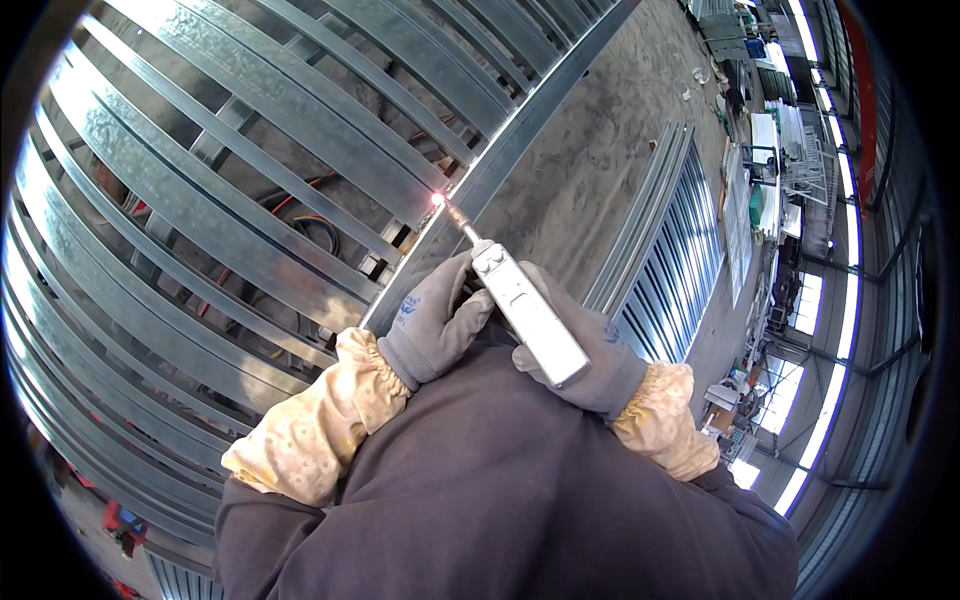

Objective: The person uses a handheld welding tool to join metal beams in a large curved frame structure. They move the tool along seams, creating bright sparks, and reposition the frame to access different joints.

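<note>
A white handheld laser welding gun (530, 315) lies slantwise across my two gloved hands. Its copper nozzle (460, 217) points up and left, and a bright pinkish glow (437, 200) sits at the tip, on the joint between a slat and the frame rail. My right hand (590, 350) wraps round the gun's body from the right and below. On the other side, my left hand (435, 310) is closed against the gun's front end; its fingertips are partly hidden. Shiny galvanized slats (250, 190) meet the long edge rail (510, 130) under the nozzle.
Dark hoses and red cables (315, 225) lie beneath the slats. Right of the rail, a second slatted metal panel (675, 260) rests on the concrete floor (600, 140). Racks and stacked materials (775, 170) line the far right side of the hall.
</note>
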`<state>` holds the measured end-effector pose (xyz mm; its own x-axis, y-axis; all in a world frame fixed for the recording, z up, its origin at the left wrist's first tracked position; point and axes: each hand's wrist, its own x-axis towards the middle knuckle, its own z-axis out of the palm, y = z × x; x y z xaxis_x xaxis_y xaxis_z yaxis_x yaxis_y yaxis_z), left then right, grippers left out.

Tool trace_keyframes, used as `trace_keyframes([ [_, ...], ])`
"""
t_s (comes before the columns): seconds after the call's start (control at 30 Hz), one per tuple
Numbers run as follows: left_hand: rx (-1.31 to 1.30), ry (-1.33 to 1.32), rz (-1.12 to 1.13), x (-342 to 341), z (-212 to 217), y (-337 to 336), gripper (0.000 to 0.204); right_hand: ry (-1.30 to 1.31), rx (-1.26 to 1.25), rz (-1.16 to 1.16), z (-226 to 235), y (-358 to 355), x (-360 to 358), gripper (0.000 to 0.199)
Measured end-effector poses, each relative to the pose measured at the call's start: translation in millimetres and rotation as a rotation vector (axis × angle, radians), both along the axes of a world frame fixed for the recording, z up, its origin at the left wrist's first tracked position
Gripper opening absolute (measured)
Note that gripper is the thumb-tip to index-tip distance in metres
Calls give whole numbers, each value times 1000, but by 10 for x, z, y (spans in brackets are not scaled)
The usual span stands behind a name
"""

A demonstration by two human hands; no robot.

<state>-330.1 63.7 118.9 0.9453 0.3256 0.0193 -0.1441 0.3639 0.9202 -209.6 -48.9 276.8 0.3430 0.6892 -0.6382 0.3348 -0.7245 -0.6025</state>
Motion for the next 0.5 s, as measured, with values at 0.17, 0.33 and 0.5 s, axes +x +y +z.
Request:
trace_keyframes([
  [0.17,83,-66,73,115,92,-50,58,-53,183,25,14,-157,168,80],
  [0.33,119,2,15,315,209,-119,58,16,275,-205,176,-380,582,79],
  [0.5,338,83,-20,822,309,-262,52,-94,495,-381,392,-672,1245,65],
])
